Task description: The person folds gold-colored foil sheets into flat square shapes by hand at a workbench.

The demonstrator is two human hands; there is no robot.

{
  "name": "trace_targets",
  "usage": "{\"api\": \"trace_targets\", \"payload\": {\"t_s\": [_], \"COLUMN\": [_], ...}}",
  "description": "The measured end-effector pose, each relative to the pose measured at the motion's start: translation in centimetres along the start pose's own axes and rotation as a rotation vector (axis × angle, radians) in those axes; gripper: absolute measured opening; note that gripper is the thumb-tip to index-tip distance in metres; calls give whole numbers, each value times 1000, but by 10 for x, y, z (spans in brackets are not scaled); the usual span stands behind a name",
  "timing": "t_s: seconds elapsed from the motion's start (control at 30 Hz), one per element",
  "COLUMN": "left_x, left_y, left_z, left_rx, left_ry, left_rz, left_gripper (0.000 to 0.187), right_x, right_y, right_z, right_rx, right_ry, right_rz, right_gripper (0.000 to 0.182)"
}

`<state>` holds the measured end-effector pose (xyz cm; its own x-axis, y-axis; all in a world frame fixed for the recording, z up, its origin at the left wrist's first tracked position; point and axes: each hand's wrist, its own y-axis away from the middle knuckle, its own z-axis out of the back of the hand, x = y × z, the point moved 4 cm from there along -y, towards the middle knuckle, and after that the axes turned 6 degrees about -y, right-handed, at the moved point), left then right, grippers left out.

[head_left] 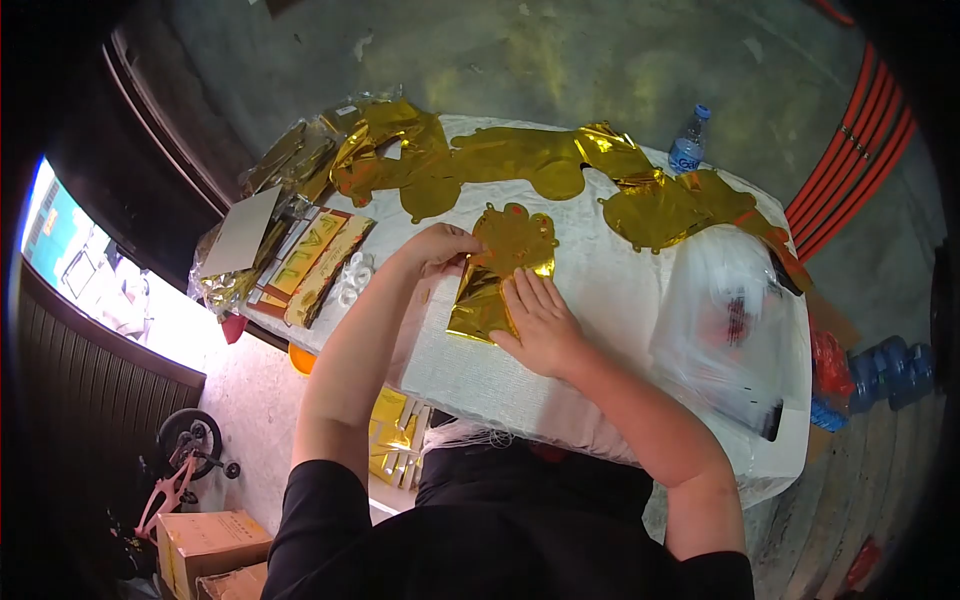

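A flat gold foil balloon (pixel 515 240) with a scalloped top edge and small tabs lies before me, its lower part folded and shiny. At its left edge my left hand (pixel 440 248) has its fingers curled in, thumb and fingertips closed on the foil. My right hand (pixel 542 325) rests flat on the lower right of the foil, fingers stretched out. Both are over the white-covered table (pixel 450 370). Behind lies a row of more flat gold foil pieces (pixel 520 160), and another group (pixel 680 210) is to the right.
Clear plastic bags (pixel 715 320) are piled at the right, a water bottle (pixel 689 140) at the back. On the left lie printed packs (pixel 310 265), white rings (pixel 353 278), a pale card (pixel 240 232) and wrapped foil (pixel 290 165). Cardboard boxes (pixel 210 545) and a small bike (pixel 175 485) stand below left.
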<state>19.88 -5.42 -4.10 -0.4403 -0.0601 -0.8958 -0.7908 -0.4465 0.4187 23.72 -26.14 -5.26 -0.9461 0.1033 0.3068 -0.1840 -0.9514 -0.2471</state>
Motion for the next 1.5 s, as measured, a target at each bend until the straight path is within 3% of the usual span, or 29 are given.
{"api": "trace_targets", "payload": {"t_s": [0.17,0.33,0.4,0.43,0.53,0.67,0.77,0.8,0.9,0.97,1.27,1.5], "left_x": [4,13,25,31,38,38,35,36,39,41,31,25], "left_y": [-2,2,1,3,19,47,56,56,55,53,63,61], "left_z": [1,3,-1,-3,-4,-14,-20,-20,-23,-22,-25,-20], "left_rx": [54,-31,2,26,130,67,75,74,103,-17,-86,-63], "left_ry": [-43,-207,-54,103,202,255,288,290,229,-29,-251,-171], "left_rz": [-13,-105,-161,-217,-267,-255,-256,-252,-255,-288,-387,-309], "left_gripper": [12,8,7,6,8,8,7,7,5,6,14,12], "right_x": [0,-6,-23,-32,-55,-73,-66,-69,-73,-72,-76,-70], "right_y": [0,-3,-4,-5,-5,-6,-5,-7,-7,-6,-7,-7], "right_z": [2,3,4,1,18,22,34,30,23,26,20,26], "right_rx": [4,-33,-159,-159,-500,-435,-101,-56,-103,-108,-143,-153], "right_ry": [-18,-106,-770,-772,-749,-934,-1377,-1439,-1410,-1374,-1073,-1051], "right_rz": [2,-45,-192,-199,-181,-376,-597,-573,-569,-558,-362,-340], "right_gripper": [74,67,62,62,57,57,44,27,16,17,13,19]}}
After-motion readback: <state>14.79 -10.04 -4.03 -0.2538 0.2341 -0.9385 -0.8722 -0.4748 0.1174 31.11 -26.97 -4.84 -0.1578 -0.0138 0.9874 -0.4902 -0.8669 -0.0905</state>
